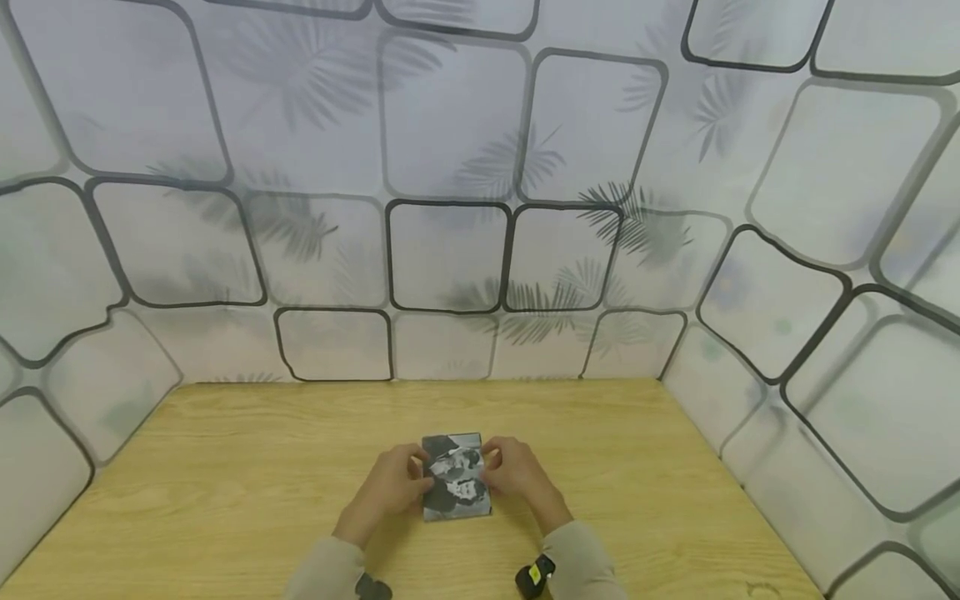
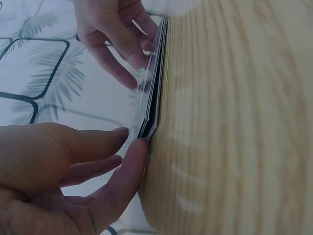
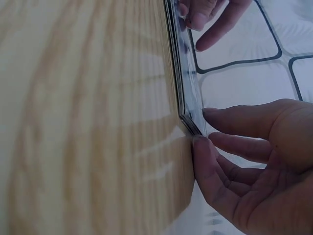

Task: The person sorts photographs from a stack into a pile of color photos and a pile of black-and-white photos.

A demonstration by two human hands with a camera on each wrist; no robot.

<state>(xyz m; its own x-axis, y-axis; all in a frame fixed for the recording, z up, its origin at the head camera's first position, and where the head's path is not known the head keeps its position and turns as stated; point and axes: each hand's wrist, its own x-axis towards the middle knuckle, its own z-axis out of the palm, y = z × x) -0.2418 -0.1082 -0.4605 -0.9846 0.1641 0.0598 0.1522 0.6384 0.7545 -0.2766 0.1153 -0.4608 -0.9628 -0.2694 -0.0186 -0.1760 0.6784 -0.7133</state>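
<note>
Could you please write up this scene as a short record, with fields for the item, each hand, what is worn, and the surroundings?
Item: thin layered picture stack, black-and-white image on top; loose sheets or booklet, cannot tell
Position: flat on the wooden table, between the hands
Left hand: fingertips at the item's left edge
Right hand: fingertips at the item's right edge
Clothing: pale sleeves
Right wrist: black device with yellow mark
Surroundings: light backdrop with rounded dark outlines and leaf prints
</note>
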